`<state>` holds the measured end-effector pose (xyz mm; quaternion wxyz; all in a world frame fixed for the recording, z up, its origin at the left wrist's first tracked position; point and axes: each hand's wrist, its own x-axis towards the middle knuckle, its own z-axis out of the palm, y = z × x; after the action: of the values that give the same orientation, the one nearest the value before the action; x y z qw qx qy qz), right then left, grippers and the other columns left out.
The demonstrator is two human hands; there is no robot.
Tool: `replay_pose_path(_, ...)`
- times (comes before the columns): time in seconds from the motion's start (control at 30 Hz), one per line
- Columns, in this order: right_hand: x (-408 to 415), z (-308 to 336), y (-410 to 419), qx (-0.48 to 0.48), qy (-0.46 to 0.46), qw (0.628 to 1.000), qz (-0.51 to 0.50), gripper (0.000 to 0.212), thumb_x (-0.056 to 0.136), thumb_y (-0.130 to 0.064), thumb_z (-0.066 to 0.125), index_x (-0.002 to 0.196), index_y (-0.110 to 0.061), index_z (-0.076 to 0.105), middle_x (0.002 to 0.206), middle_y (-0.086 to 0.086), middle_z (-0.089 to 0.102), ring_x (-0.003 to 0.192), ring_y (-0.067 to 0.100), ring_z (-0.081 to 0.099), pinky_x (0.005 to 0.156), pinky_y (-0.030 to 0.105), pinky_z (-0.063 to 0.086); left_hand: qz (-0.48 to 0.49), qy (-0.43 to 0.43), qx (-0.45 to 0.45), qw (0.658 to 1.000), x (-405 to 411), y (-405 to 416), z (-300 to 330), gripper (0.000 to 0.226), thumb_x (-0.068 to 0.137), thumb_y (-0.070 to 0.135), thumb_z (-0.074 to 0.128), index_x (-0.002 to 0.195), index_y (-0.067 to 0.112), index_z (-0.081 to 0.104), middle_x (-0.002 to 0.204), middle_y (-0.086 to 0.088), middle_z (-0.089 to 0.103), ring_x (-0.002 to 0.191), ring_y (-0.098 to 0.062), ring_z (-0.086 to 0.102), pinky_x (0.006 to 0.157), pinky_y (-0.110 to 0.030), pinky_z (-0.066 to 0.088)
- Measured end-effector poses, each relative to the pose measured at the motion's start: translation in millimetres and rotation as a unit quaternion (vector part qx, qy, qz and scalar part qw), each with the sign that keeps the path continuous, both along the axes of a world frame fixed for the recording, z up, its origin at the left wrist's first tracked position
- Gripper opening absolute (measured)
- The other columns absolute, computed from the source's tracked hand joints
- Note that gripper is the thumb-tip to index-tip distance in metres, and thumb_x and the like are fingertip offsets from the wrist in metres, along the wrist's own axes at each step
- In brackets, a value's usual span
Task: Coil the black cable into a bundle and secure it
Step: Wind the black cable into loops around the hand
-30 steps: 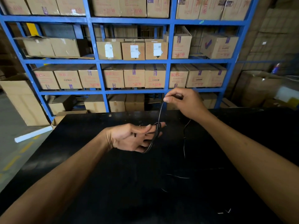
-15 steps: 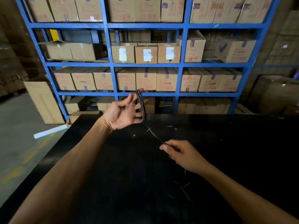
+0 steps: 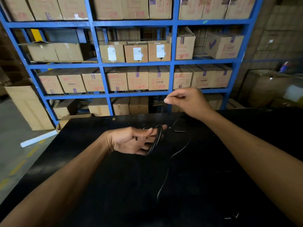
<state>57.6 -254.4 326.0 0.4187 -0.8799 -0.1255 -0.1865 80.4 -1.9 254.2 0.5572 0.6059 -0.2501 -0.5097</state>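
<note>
A thin black cable (image 3: 155, 141) is looped several times around the fingers of my left hand (image 3: 131, 140), which is held palm up above the black table (image 3: 114, 185). My right hand (image 3: 188, 102) is raised above and to the right of the left, pinching a strand of the cable between thumb and forefinger. The strand runs down from that pinch to the loops, blurred. The loose tail trails over the table towards me, hard to see against the dark surface.
A blue metal rack (image 3: 172, 63) full of cardboard boxes stands right behind the table. A tall carton (image 3: 29, 107) and a white tube (image 3: 38, 138) are on the floor at left. Small light scraps (image 3: 232, 216) lie near the table's front right.
My right hand has swung from low over the table up and to the right, carrying the cable strand. My left hand with the loops has dropped lower and turned palm up.
</note>
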Motion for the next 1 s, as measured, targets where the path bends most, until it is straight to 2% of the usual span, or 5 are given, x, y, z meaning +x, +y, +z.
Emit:
replay_pose_path(0.17,9,-36,11,0.054,0.073,0.995,0.040,0.013,0.093,-0.024,0.067,0.097,-0.032,0.076,0.097,-0.011,0.075,0.095,0.004,0.069,0.086,0.030,0.051,-0.024,0.019,-0.135,0.990,-15,-5,26,0.053,0.101,0.042,0.028,0.154,0.043,0.027,0.163,-0.003,0.029,0.148,-0.040,0.025,0.118,-0.057,0.017)
replay_pose_path(0.4,-24,-112,52,0.065,0.148,0.982,0.096,0.027,0.103,-0.029,0.054,0.127,-0.031,0.066,0.066,-0.004,0.059,0.050,-0.003,0.050,0.054,0.016,0.039,0.147,0.048,-0.320,0.935,25,10,42,0.057,0.103,0.042,0.024,0.158,0.038,0.010,0.164,-0.016,0.008,0.141,-0.046,0.009,0.116,-0.059,-0.005)
replay_pose_path(0.57,-50,-108,49,0.046,0.222,0.969,0.100,0.018,0.103,-0.028,0.055,0.115,-0.028,0.068,0.060,-0.005,0.060,0.052,-0.001,0.054,0.055,0.021,0.045,0.336,0.043,-0.265,0.903,48,26,26,0.028,0.101,0.044,0.040,0.121,0.031,0.055,0.134,-0.009,0.047,0.108,-0.032,0.050,0.097,-0.048,0.037)
replay_pose_path(0.8,-58,-45,27,0.079,0.263,0.958,0.087,0.016,0.098,-0.017,0.061,0.103,-0.023,0.076,0.060,-0.008,0.059,0.049,0.001,0.050,0.047,0.016,0.040,0.373,-0.007,-0.137,0.918,47,32,1,0.021,0.101,0.036,0.049,0.093,0.022,0.062,0.076,0.004,0.056,0.068,-0.014,0.049,0.069,-0.029,0.039)
replay_pose_path(1.0,-33,11,21,-0.092,0.031,0.995,0.002,0.016,0.097,-0.022,0.063,0.108,-0.027,0.072,0.110,-0.013,0.071,0.106,0.002,0.063,0.095,0.029,0.050,0.177,-0.043,0.076,0.980,21,18,-8,0.048,0.096,0.044,0.052,0.135,0.018,0.053,0.140,-0.016,0.054,0.130,-0.034,0.051,0.103,-0.041,0.045)
